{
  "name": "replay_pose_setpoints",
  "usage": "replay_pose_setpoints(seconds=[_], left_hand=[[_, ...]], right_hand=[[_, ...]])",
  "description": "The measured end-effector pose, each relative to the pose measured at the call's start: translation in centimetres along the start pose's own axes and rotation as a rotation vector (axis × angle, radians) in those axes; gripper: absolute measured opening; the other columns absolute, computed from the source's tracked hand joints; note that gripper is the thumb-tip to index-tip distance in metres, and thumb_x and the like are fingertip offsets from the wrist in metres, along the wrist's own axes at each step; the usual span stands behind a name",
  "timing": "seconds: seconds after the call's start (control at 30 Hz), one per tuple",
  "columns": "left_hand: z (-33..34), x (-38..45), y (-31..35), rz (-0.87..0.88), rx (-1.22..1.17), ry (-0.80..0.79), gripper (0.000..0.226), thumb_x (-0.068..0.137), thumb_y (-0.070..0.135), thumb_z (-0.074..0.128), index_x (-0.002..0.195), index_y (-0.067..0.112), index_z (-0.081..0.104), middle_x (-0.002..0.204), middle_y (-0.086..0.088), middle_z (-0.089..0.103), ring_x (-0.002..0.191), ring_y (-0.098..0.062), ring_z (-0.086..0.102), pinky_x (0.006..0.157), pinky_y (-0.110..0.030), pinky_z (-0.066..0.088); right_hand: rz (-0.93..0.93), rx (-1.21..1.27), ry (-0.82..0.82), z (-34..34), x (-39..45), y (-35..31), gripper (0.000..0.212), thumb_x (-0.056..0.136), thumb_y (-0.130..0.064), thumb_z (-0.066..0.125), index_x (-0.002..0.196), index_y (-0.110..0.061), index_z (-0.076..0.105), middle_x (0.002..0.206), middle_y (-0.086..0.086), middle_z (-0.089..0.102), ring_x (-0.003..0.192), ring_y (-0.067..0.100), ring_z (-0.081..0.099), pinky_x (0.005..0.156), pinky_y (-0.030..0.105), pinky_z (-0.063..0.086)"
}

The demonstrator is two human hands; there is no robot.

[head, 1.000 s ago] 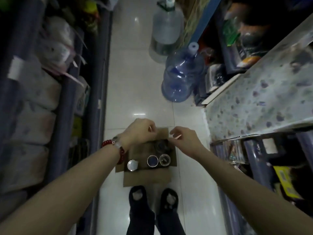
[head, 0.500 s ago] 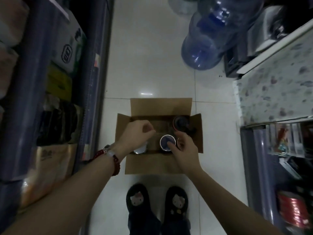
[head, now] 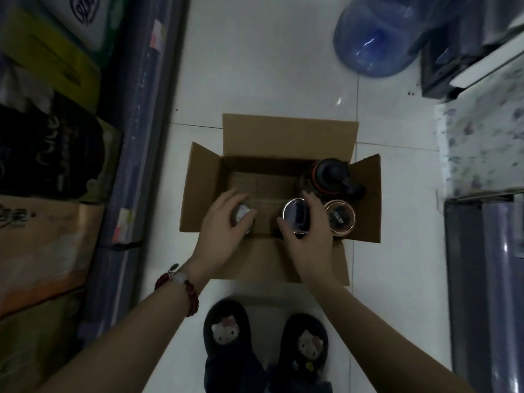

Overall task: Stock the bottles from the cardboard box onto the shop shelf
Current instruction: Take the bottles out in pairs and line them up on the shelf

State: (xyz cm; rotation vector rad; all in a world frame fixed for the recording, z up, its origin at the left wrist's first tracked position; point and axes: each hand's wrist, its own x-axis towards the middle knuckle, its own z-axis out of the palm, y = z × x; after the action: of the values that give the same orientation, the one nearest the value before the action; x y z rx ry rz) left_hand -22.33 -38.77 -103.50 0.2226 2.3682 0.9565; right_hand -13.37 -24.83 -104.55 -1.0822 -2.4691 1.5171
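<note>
On the white tiled floor (head: 255,66) between two shop shelves sits the open cardboard box (head: 204,180), flaps spread. Left hand (head: 224,222) curls its fingers over a silver-capped bottle (head: 243,215) at the box's near left. Right hand (head: 309,231) grips a blue-lidded bottle (head: 295,215) at near centre, thumb and fingers round its rim. Just right stands a copper-rimmed bottle (head: 338,218); beyond it, a black-capped bottle (head: 330,173). Writing on the packages (head: 51,154) at left is too blurred to read. A blue water jug (head: 374,43) lies far right; cat-face slippers (head: 225,330) stand near.
</note>
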Motion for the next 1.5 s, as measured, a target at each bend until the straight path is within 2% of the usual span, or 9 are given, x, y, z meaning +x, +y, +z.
replay_pose_setpoints(seconds=[0.33,0.43,0.53,0.7,0.87,1.0,1.17,1.3,1.5], left_hand=[[2.7,0.5,-3.1,0.127,-0.060,0.103,0.073,0.081,0.031,0.070,0.144,0.033,0.032,0.158,0.010,0.015,0.144,-0.006,0.004,0.113,-0.028,0.017],[2.3,1.2,-3.5,0.158,-0.094,0.102,0.082,0.069,0.027,0.082,0.138,0.037,0.038,0.156,0.006,0.019,0.141,-0.008,0.019,0.111,-0.016,0.022],[1.9,2.1,-3.5,0.098,-0.116,0.147,0.080,0.066,0.023,0.084,0.129,0.044,0.039,0.147,0.004,0.032,0.124,-0.002,0.034,0.087,0.010,0.024],[1.7,2.5,-3.4,0.086,-0.074,0.197,0.075,0.068,0.022,0.083,0.134,0.032,0.047,0.129,0.002,0.051,0.107,0.000,0.043,0.074,0.009,0.033],[0.5,2.0,-1.6,0.031,-0.106,0.201,0.082,0.066,0.027,0.084,0.135,0.029,0.040,0.132,0.007,0.050,0.111,-0.003,0.045,0.092,-0.014,0.037],[-2.1,0.8,1.7,-0.027,-0.133,0.219,0.082,0.061,0.030,0.087,0.128,0.022,0.040,0.124,0.005,0.054,0.105,-0.006,0.048,0.085,-0.016,0.041],[-7.4,-1.5,8.2,0.039,-0.087,0.263,0.067,0.058,0.028,0.087,0.114,0.022,0.051,0.109,0.007,0.058,0.094,-0.007,0.052,0.078,-0.014,0.040],[-13.1,-4.2,16.2,0.142,-0.057,0.277,0.057,0.057,0.020,0.086,0.104,0.026,0.052,0.102,0.005,0.056,0.090,-0.009,0.051,0.075,-0.013,0.039],[-21.4,-8.5,29.4,0.250,-0.054,0.234,0.055,0.054,0.028,0.085,0.103,0.024,0.060,0.100,0.007,0.065,0.094,-0.012,0.061,0.078,-0.024,0.046]], right_hand=[[-0.106,-0.185,0.040,1.9,2.1,1.1,0.060,0.089,-0.028,0.062,0.142,-0.013,0.039,0.154,0.000,0.030,0.145,0.013,0.013,0.105,0.004,0.003],[-0.151,-0.244,0.068,2.4,3.0,1.2,0.065,0.084,-0.031,0.068,0.141,-0.014,0.040,0.153,0.001,0.032,0.145,0.015,0.015,0.110,0.012,0.006],[-0.148,-0.201,0.105,3.1,3.0,1.5,0.062,0.079,-0.026,0.073,0.134,-0.018,0.046,0.145,-0.001,0.040,0.135,0.014,0.033,0.108,0.015,0.023],[-0.086,-0.126,0.135,3.2,3.1,1.4,0.053,0.077,-0.017,0.075,0.123,-0.024,0.050,0.134,0.000,0.040,0.118,0.008,0.041,0.087,-0.006,0.027],[-0.019,-0.137,0.099,1.4,3.2,-0.5,0.064,0.077,-0.016,0.075,0.132,-0.022,0.044,0.135,0.001,0.043,0.123,0.014,0.044,0.085,-0.005,0.027],[0.076,-0.091,0.096,-0.9,2.8,-4.1,0.087,0.073,-0.019,0.079,0.144,-0.018,0.029,0.146,0.001,0.038,0.133,0.017,0.039,0.096,0.016,0.028],[0.054,-0.125,0.101,-6.0,1.2,-10.4,0.076,0.069,-0.024,0.082,0.133,-0.015,0.043,0.132,0.002,0.051,0.122,0.018,0.049,0.093,0.016,0.035],[0.007,-0.132,0.088,-12.4,-0.9,-17.3,0.074,0.066,-0.022,0.084,0.130,-0.015,0.046,0.122,0.001,0.055,0.112,0.016,0.053,0.071,-0.006,0.031],[-0.090,-0.163,0.243,-23.9,-4.6,-29.2,0.062,0.061,-0.021,0.085,0.115,-0.012,0.055,0.101,0.004,0.058,0.090,0.016,0.053,0.073,0.006,0.028]])
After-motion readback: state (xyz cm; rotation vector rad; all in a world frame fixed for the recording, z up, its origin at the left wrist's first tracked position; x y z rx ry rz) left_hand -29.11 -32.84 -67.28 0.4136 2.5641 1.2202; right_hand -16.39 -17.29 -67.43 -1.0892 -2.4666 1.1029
